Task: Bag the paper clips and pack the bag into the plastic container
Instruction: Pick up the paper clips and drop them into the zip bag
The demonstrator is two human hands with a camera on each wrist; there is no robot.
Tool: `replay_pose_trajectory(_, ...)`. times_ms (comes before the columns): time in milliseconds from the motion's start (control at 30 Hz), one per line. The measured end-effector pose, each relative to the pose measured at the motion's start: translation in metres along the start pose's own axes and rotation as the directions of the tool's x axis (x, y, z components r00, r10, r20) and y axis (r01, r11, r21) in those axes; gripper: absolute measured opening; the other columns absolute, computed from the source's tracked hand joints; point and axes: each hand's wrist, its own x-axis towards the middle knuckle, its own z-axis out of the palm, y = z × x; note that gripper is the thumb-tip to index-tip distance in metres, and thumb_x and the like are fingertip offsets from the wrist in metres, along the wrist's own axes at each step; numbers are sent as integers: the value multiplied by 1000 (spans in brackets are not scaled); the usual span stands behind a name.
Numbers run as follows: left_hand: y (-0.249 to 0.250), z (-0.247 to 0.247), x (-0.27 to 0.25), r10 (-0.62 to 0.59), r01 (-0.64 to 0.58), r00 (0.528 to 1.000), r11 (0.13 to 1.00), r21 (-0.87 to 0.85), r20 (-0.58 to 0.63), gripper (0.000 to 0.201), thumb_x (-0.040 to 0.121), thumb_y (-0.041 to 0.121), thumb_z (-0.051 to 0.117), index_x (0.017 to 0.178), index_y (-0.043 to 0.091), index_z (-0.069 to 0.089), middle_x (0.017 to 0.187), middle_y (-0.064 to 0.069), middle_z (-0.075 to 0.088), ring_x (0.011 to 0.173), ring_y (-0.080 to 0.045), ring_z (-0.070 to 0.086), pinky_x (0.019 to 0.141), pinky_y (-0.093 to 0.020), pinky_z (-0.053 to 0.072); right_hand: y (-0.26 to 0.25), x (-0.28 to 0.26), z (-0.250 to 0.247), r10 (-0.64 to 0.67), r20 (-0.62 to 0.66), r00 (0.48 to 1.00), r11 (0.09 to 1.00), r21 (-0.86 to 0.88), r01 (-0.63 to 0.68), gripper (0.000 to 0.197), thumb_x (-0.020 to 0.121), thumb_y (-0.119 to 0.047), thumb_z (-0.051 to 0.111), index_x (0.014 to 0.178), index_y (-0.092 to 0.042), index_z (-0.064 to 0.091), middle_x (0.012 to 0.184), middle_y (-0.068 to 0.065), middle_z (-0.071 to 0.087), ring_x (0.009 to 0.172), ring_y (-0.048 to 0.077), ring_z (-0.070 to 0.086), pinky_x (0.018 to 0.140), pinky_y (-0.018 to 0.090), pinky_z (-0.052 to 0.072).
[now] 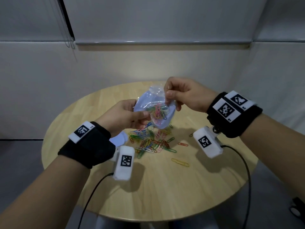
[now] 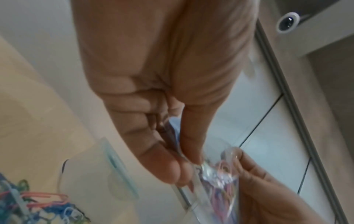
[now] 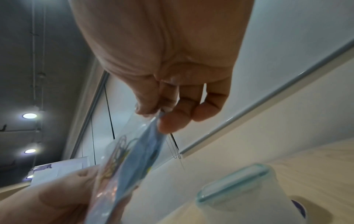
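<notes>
Both hands pinch the bag — plastic container mostly hidden.

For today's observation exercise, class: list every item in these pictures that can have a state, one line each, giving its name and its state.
plastic bag: held up off the table, partly filled with coloured clips
left hand: pinches the bag's side
right hand: pinches the bag's top edge
loose paper clips: scattered on the table, not yet bagged
plastic container: on the table, no bag in it that shows
round table: bears the clips
</notes>
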Motion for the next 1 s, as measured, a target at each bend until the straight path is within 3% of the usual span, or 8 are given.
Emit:
replay_pose_trajectory(167, -1, -9, 2, -41, 48, 998, 986, -160, 43, 43, 73, 11, 73, 113, -1, 65, 91, -9, 75, 75, -16, 71, 72, -27, 61, 11, -2, -11, -42, 103, 994, 991, 127, 29, 17, 94, -3, 45, 80, -9, 49, 69, 14, 60, 55, 16, 58, 55, 26, 50)
replay_pose_trajectory(267, -1, -10, 0, -69, 114, 980, 963, -243, 184, 37, 78, 8, 72, 115, 5, 66, 100, -13, 75, 87, -21, 74, 86, -33, 56, 12, -3, -15, -19, 170, 985, 992, 128, -3, 9, 88, -13, 49, 81, -8, 51, 69, 11, 63, 61, 25, 58, 60, 30, 51)
replay_pose_trajectory(467, 2, -1, -3, -53, 47, 978, 998, 35, 203, 24, 75, 17, 74, 96, 7, 70, 71, -5, 70, 57, -13, 60, 58, -19, 53, 13, -4, -19, -13, 260, 965, 994, 104, -15, 6, 86, -12, 51, 82, -8, 53, 64, 1, 64, 61, 13, 59, 63, 26, 48)
replay_pose_trajectory(633, 10, 0, -5, -57, 17, 971, 985, 173, 230, 52, 59, 38, 85, 104, 14, 74, 95, -14, 74, 86, -17, 65, 85, -34, 51, 16, -2, -20, -25, 255, 967, 995, 102, -1, 7, 84, -9, 55, 88, -9, 61, 81, 21, 64, 72, 22, 62, 75, 40, 45)
replay_pose_trajectory(700, 12, 9, -5, -2, -26, 981, 990, 141, 195, 49, 61, 26, 87, 107, 14, 73, 101, -14, 75, 90, -21, 68, 87, -39, 52, 13, 2, -15, -13, 306, 952, 998, 62, -6, 11, 83, -5, 55, 88, -10, 64, 84, 18, 67, 78, 22, 65, 80, 35, 49)
replay_pose_trajectory(800, 7, 21, -3, 50, -60, 995, 992, 114, 86, 33, 72, 6, 84, 104, 3, 74, 98, -15, 76, 86, -25, 71, 86, -44, 55, -2, 7, -9, -17, 332, 943, 998, 66, -6, 17, 82, 0, 56, 88, -12, 66, 81, -7, 71, 82, 4, 65, 80, 17, 50)
replay_pose_trajectory(933, 1, 26, -4, 85, -85, 996, 996, 3, 25, 22, 81, -3, 72, 100, 9, 73, 97, -8, 76, 89, -21, 72, 85, -37, 56, -15, 12, -2, 8, 323, 946, 999, 34, -20, 12, 80, 0, 66, 88, -9, 63, 93, 15, 65, 92, 23, 62, 89, 35, 52)
replay_pose_trajectory(1000, 2, 28, -5, 104, -103, 993, 994, -20, 52, 24, 80, -5, 71, 100, 7, 71, 97, -9, 75, 89, -22, 71, 85, -35, 57, -18, 16, 4, 58, 369, 928, 997, -67, -35, 15, 79, -4, 68, 80, -13, 56, 88, 14, 63, 90, 30, 64, 87, 43, 51)
